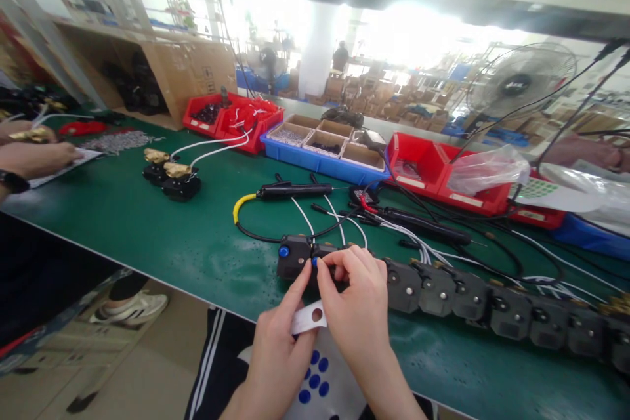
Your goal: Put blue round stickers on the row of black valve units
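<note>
My left hand point(280, 348) is closed on a white strip point(308, 319) with a round hole in it, and its index finger reaches up to a black unit. The thumb and index finger of my right hand point(357, 295) close on a small blue dot point(315, 262), like a round sticker, at that unit's top edge. Beside it, the leftmost black unit point(294, 262) bears a blue dot point(284, 252) on its upper left corner. A row of similar black units point(403, 285) runs to the right. Below my hands, several blue dots point(315, 381) show on a pale sheet point(339, 374).
Behind the units lie two black pen-shaped tools point(295, 191) point(428, 226) and tangled cables. Beyond stand a blue divided tray point(315, 156) and red bins point(266, 134). Two black units with brass parts point(180, 182) sit left. Another person's hand point(39, 157) works at the far left.
</note>
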Available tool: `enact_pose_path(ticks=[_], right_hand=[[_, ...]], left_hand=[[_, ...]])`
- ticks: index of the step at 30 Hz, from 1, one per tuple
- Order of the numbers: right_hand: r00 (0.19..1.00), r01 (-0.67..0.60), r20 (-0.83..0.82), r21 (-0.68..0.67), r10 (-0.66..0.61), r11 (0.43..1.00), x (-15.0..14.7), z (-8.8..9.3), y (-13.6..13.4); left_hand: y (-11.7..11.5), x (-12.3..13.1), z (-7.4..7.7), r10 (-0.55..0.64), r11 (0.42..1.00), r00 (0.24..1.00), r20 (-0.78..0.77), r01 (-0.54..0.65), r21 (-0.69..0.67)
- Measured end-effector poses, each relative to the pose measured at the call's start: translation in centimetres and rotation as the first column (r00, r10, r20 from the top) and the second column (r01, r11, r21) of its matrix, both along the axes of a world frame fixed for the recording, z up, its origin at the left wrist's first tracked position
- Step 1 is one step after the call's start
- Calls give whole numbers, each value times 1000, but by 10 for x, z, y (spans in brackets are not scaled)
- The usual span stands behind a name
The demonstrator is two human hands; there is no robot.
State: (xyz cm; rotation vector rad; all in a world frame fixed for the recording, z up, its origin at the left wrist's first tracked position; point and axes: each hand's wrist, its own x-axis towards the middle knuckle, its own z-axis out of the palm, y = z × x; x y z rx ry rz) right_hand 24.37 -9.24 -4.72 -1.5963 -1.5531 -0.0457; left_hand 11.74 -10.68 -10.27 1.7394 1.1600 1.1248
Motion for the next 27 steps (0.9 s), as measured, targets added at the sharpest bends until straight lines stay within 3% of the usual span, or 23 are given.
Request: enact_pose_path(ticks=[5,8,11,15,18,21,27], right_hand=[[1000,16,24,57,-17,998,4,4,-2],[997,36,-76,195,-21,980,12,11,-15],[984,-14,-168,253,58,967,20,13,-37],[955,-220,-175,132,241,966,22,-1,-66],[935,-351,-59,9,351,936,20,-14,-79],[949,-315,23,1,315,949,18,-20,-86],[958,-285,-3,54,286,957,9,-23,-90]], left_hand=[[2,-2,6,3,999,1000,5,-2,-34],[1,-6,19,51,995,998,-20,-52,-84],[-1,-11,34,74,978,996,-41,-81,-192],[-5,-10,45,57,927,994,92,-19,-375],[-7,-6,46,28,888,988,150,44,-458],[-11,-2,47,37,892,984,174,47,-450],[-18,8,51,58,951,989,138,-13,-310]])
